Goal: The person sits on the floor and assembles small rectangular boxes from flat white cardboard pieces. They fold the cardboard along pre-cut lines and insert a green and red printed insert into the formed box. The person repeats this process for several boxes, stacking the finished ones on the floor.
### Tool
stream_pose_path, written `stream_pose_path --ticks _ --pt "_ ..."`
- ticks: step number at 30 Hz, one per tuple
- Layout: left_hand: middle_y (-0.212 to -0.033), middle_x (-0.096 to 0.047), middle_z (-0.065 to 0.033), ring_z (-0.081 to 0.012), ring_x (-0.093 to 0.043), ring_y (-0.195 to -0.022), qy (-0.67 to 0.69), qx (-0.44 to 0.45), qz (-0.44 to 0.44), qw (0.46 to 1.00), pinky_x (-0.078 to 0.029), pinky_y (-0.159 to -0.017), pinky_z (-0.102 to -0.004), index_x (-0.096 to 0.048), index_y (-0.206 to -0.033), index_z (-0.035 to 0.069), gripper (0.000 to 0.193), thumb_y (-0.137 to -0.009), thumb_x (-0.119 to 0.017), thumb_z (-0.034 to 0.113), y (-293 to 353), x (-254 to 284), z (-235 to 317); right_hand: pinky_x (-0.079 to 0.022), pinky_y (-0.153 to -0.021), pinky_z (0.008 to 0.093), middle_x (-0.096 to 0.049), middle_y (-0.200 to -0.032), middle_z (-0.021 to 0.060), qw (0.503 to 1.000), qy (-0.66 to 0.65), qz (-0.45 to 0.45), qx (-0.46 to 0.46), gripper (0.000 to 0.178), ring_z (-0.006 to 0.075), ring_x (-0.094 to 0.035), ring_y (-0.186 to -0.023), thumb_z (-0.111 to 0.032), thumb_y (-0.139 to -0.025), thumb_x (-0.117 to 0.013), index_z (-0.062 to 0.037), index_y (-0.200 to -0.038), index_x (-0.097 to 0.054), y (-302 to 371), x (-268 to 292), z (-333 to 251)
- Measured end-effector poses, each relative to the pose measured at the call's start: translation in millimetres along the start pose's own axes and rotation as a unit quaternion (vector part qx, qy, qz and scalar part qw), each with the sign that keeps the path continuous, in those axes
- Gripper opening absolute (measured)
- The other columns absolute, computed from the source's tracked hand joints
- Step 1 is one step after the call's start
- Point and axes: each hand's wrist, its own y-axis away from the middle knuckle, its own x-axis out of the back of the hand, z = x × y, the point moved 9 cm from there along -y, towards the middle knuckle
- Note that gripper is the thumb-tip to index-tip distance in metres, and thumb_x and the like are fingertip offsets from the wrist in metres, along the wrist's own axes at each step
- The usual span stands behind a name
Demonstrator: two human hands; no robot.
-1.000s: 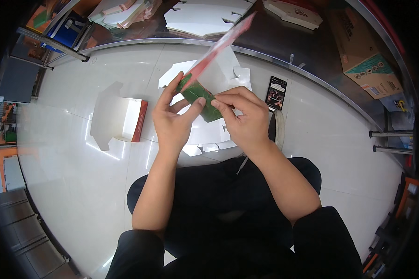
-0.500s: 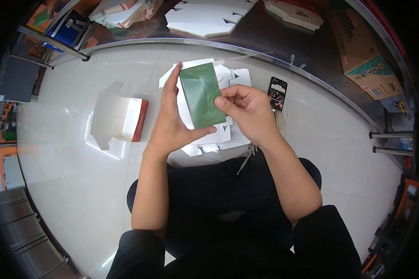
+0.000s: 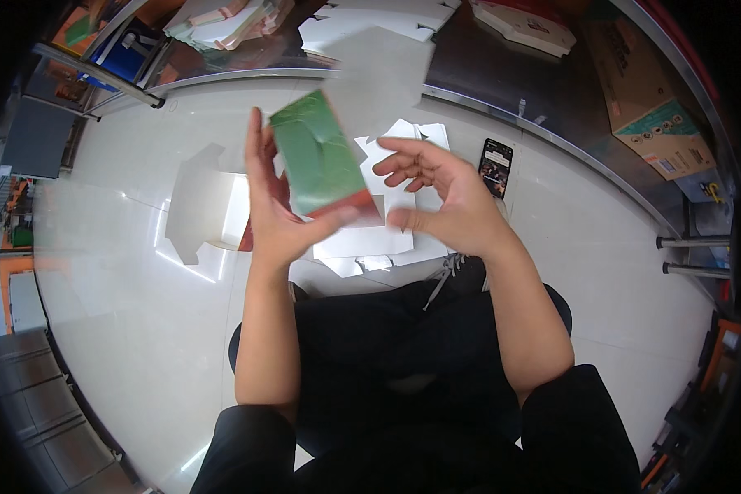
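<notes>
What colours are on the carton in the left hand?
Mostly green, with a red band at its lower end; the head view shows the carton in the left hand.

The shiny white tile floor (image 3: 123, 329) reflects bright light. Far off, a dark grey mat (image 3: 552, 99) lies behind a curved metal strip (image 3: 222, 76). A brown cardboard box (image 3: 646, 107) sits far right.

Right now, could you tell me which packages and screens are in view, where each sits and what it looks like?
Green carton: flat, green with a red lower edge, held upright in the left hand.
Phone: on the floor right of the right hand, dark slab, screen lit.
Brown box: upper right, cardboard with a teal patch.
White blanks: flat on the floor under the hands.
</notes>
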Motion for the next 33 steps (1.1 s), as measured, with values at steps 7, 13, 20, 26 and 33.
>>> stream_pose_path --ticks 7,13,20,26,33 --pt "-0.158 -0.03 -0.0215 -0.0372 -0.041 -0.143 0.209 0.302 0.164 0.916 -0.041 -0.112 -0.0558 0.003 -0.163 0.007 0.126 -0.084 -0.078 0.06 17 37 -69 -0.05 -0.096 0.035 -0.071 -0.118 0.0063 0.946 0.272 -0.143 -0.105 0.045 0.0172 -0.064 -0.111 -0.016 -0.088 -0.081 -0.0031 -0.128 -0.065 7 -3 28" --pt "-0.158 -0.041 -0.0209 -0.038 -0.055 -0.135 0.168 0.25 -0.077 0.95 -0.047 -0.109 -0.0421 -0.039 -0.154 -0.004 0.084 -0.078 -0.075 -0.002 19 -39 -35 -0.053 -0.094 0.0329 -0.071 -0.114 0.0064 0.989 -0.119 -0.002 -0.084 0.024 0.0137 -0.066 -0.103 -0.014 -0.103 -0.062 0.0006 -0.122 -0.067 -1 7 19" --pt "-0.145 -0.056 -0.0213 -0.0311 -0.057 -0.132 0.134 0.185 -0.045 0.972 -0.044 -0.114 -0.0451 -0.049 -0.145 -0.007 0.081 -0.073 -0.088 -0.003 21 -52 -28 -0.054 -0.096 0.0344 -0.07 -0.114 0.0069 0.955 -0.241 0.082 -0.15 0.025 0.0155 -0.067 -0.105 -0.011 -0.1 -0.066 0.0007 -0.123 -0.067 1 9 30" --pt "-0.136 -0.063 -0.0195 -0.0276 -0.06 -0.13 0.102 0.137 0.034 0.985 -0.048 -0.111 -0.0448 -0.057 -0.14 -0.004 0.071 -0.075 -0.086 -0.002 24 -50 -19 -0.057 -0.087 0.033 -0.072 -0.111 0.0099 0.941 -0.259 0.139 -0.166 0.025 0.0159 -0.068 -0.1 -0.01 -0.095 -0.072 0.0014 -0.117 -0.068 7 10 43" --pt "-0.127 -0.07 -0.017 -0.0265 -0.067 -0.119 -0.057 0.064 -0.05 0.995 -0.055 -0.105 -0.0405 -0.07 -0.127 -0.001 0.051 -0.077 -0.081 -0.004 13 -43 2 -0.056 -0.073 0.0284 -0.073 -0.095 0.0081 0.97 -0.088 0.226 -0.002 0.024 0.0125 -0.068 -0.082 -0.01 -0.091 -0.078 0.0023 -0.11 -0.07 2 44 5"
